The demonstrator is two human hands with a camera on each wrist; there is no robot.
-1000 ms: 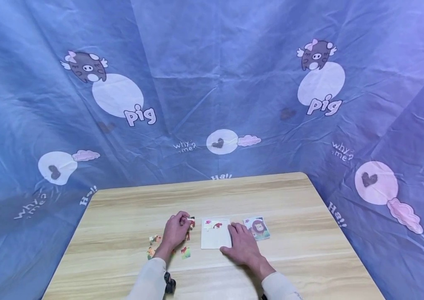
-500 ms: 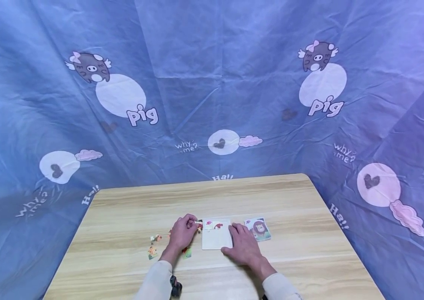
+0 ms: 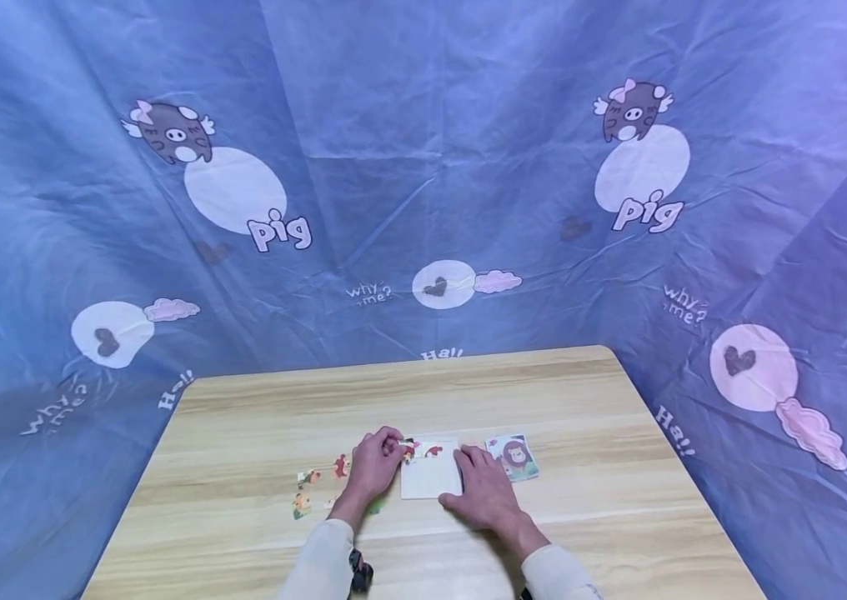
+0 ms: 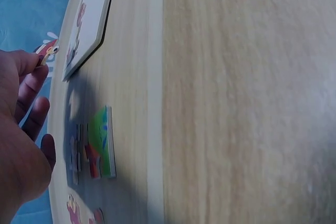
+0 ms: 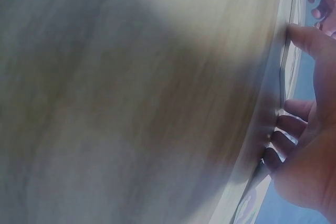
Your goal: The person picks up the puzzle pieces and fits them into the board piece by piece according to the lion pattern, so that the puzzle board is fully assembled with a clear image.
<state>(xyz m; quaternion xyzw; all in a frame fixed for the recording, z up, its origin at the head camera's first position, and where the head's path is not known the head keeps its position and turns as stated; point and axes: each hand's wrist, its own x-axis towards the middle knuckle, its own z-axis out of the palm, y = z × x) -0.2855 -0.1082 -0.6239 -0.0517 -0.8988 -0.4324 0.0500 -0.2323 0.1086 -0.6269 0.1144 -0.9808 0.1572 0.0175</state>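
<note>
Between thumb and forefinger my left hand [image 3: 374,468] pinches a jigsaw piece [image 4: 51,48] with red and dark colours. That piece is over the upper left corner of a white puzzle board [image 3: 427,481]. A piece with a red picture [image 3: 434,452] lies along the board's top edge; the pink-marked piece at the corner is partly hidden. My right hand [image 3: 485,492] rests against the board's right side, its thumb [image 5: 304,38] near the lower right corner and its other fingers along the edge.
Several loose jigsaw pieces lie left of the board, among them an orange one [image 3: 302,504], a red one [image 3: 341,465] and a green one [image 4: 100,135]. A lion picture card [image 3: 517,457] lies right of the right hand. A blue curtain [image 3: 423,183] hangs behind the wooden table [image 3: 603,533].
My left hand has moved right with the pinched jigsaw piece, from beside the board to over its upper left corner. My right hand has stayed at the board's right side.
</note>
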